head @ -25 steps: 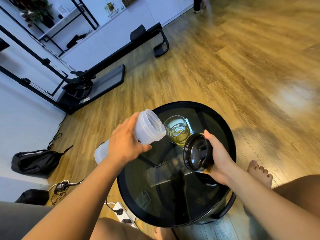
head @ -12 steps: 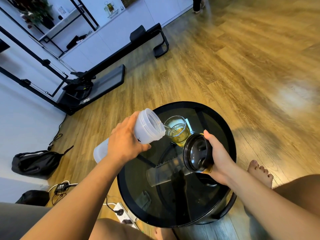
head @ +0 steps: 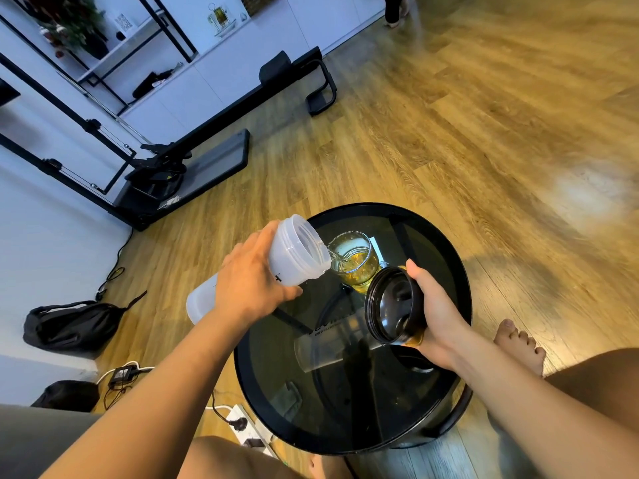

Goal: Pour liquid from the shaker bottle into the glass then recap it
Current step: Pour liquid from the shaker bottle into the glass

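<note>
Shaker bottle (head: 294, 252), frosted white and uncapped, has tipped a little further than a moment ago, its base raised over the floor at left and its mouth above the glass (head: 354, 262). Left hand (head: 250, 288) fingers wrap its middle. 1 bottle, 1 glass of yellow liquid taking a thin stream, 1 black cap (head: 394, 305) pinched in right hand (head: 437, 311) fingers, above 1 round tabletop (head: 449, 243).

A translucent white shaker bottle (head: 294, 255) streams clear liquid into a clear glass (head: 354, 261) of amber-yellow drink; the cap (head: 394, 305) is glossy black, the round surface (head: 446, 243) smoked black, the floor (head: 449, 133) honey-brown woodgrain.
</note>
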